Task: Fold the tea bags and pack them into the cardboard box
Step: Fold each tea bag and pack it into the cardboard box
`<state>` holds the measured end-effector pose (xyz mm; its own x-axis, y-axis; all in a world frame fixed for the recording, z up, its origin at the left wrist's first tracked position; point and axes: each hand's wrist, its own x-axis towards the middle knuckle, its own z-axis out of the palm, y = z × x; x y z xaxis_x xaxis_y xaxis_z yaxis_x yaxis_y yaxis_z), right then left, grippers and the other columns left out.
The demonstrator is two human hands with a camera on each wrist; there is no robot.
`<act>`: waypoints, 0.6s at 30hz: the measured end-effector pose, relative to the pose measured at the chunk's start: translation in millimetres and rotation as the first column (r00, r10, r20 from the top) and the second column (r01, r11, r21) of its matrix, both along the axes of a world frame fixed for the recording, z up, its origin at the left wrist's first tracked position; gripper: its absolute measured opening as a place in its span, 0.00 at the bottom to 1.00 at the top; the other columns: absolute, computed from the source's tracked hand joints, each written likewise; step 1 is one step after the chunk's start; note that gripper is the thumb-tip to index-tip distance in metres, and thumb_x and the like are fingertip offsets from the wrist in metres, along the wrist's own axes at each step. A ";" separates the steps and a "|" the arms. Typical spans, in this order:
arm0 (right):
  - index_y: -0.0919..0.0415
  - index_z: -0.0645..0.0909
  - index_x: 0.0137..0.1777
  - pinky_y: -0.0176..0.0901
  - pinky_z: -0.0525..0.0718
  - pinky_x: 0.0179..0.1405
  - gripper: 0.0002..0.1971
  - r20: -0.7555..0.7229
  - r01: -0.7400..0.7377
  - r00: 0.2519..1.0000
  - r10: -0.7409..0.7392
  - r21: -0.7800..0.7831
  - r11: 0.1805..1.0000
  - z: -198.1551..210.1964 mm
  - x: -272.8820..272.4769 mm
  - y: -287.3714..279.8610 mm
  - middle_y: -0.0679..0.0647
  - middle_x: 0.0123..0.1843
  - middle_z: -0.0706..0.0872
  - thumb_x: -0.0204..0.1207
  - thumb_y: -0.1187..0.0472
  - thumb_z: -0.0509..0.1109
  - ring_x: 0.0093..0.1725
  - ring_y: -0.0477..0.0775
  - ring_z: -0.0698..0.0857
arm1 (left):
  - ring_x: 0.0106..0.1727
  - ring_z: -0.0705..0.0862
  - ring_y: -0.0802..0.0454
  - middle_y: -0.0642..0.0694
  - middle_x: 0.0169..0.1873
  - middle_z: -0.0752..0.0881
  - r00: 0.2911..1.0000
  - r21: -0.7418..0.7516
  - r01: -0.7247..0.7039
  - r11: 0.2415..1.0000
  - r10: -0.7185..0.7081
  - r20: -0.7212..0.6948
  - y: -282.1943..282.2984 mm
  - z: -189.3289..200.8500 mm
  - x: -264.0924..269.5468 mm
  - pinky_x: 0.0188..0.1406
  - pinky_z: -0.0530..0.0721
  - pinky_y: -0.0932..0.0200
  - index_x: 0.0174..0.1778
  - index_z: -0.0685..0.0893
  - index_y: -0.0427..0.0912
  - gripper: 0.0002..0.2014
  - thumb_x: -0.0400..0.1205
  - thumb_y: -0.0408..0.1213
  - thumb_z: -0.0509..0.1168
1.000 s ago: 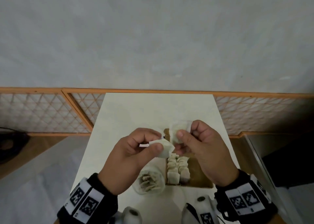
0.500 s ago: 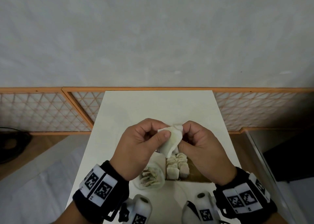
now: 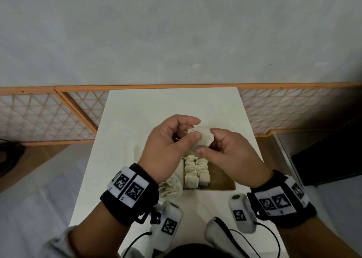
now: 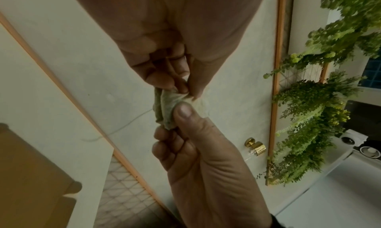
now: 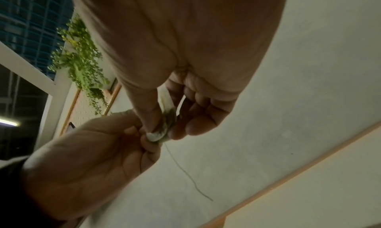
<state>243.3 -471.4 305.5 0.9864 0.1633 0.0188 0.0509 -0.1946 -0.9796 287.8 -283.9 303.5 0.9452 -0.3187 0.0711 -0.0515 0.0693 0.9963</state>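
Note:
Both hands hold one pale tea bag [image 3: 203, 138] in the air above the white table [image 3: 156, 109]. My left hand [image 3: 193, 132] pinches its left side between thumb and fingers. My right hand [image 3: 205, 146] pinches its right side, thumb underneath. In the left wrist view the tea bag [image 4: 167, 107] is creased between the left hand [image 4: 181, 86] and the right hand [image 4: 181, 116]. From the tea bag [image 5: 156, 135] in the right wrist view a thin string [image 5: 185, 171] hangs down. Below the hands lies the open cardboard box [image 3: 221, 181], with folded tea bags [image 3: 195, 171] in rows along its left side.
A clear cup [image 3: 172, 187] of loose tea bags stands left of the box, partly hidden by my left wrist. Two white handheld devices [image 3: 168, 224] with cables lie at the table's near edge. Wooden lattice panels [image 3: 49, 116] flank the table on both sides.
Both hands have drawn closer together and shifted farther from me over the box. The tea bag, held flatter before, is now bunched smaller between the fingertips.

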 end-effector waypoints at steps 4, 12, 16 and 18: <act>0.52 0.91 0.51 0.48 0.84 0.43 0.03 -0.022 0.049 0.998 -0.054 -0.184 0.982 -33.0 4.1 -15.1 0.53 0.40 0.91 0.82 0.61 0.78 0.39 0.50 0.87 | 0.41 0.85 0.41 0.43 0.47 0.91 0.998 0.058 0.001 0.998 0.003 -0.065 -2.3 -21.1 -4.1 0.47 0.89 0.46 0.59 0.90 0.49 0.14 0.77 0.38 0.76; 0.54 0.85 0.44 0.45 0.75 0.36 0.08 -0.320 -0.074 0.938 -0.134 -0.564 0.822 -155.6 9.2 -44.9 0.53 0.37 0.87 0.80 0.51 0.76 0.36 0.51 0.81 | 0.33 0.82 0.65 0.59 0.40 0.90 0.974 0.361 -0.068 0.930 0.139 -0.176 46.4 -72.5 -24.8 0.36 0.81 0.74 0.53 0.91 0.49 0.07 0.83 0.32 0.75; 0.54 0.70 0.33 0.40 0.67 0.31 0.17 -0.434 -0.216 0.896 -0.093 -0.609 0.763 -199.0 14.6 -47.1 0.48 0.30 0.73 0.79 0.58 0.75 0.30 0.47 0.70 | 0.35 0.86 0.66 0.62 0.43 0.91 0.957 0.523 -0.084 0.848 0.215 -0.194 76.1 -99.1 -38.7 0.38 0.81 0.76 0.51 0.90 0.51 0.06 0.83 0.34 0.75; 0.55 0.69 0.33 0.39 0.65 0.30 0.18 -0.473 -0.285 0.879 -0.060 -0.623 0.728 -213.0 16.4 -46.1 0.48 0.31 0.71 0.79 0.58 0.75 0.31 0.47 0.70 | 0.43 0.88 0.64 0.59 0.45 0.92 0.951 0.604 -0.085 0.792 0.246 -0.189 89.3 -112.9 -46.2 0.42 0.81 0.73 0.50 0.89 0.55 0.06 0.83 0.38 0.76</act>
<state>259.8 -517.5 92.5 0.8278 0.0723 -0.5564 -0.2739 -0.8134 -0.5132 241.7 -194.6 190.6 0.9467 -0.0600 -0.3164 0.2424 -0.5139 0.8229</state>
